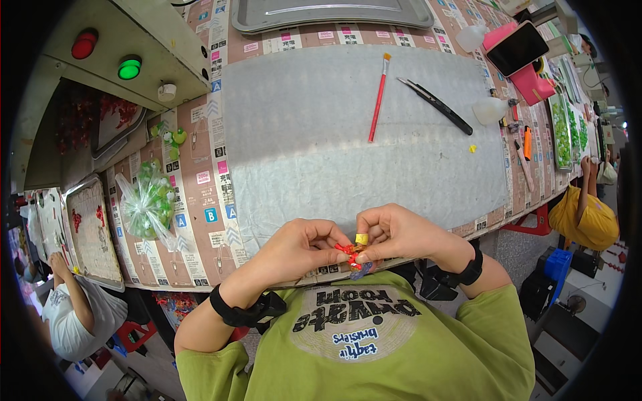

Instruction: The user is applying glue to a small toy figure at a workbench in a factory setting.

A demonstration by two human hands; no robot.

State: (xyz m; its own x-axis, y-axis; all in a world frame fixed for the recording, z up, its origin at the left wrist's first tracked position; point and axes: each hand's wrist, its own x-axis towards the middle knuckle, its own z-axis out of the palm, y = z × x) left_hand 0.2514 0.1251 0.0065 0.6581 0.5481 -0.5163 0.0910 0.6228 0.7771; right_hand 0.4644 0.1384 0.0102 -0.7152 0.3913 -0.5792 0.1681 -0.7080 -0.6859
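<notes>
Both my hands meet at the near edge of the table over a small red toy part [348, 250]. My left hand [301, 247] pinches it from the left with thumb and fingertips. My right hand [394, 234] pinches it from the right; one of its fingertips wears a yellow tape wrap [362, 238]. A bluish bit [361, 270] hangs just below the red part. Each wrist carries a black strap. The grey work mat [361, 140] lies just beyond my hands.
On the mat lie a red-handled brush [378, 99], black tweezers [436, 105] and a tiny yellow piece [472, 148]. A clear bag of green parts [148, 204] sits at left, a metal tray [331, 13] at the back, a phone on a pink stand [518, 50] at right. Other people work at both sides.
</notes>
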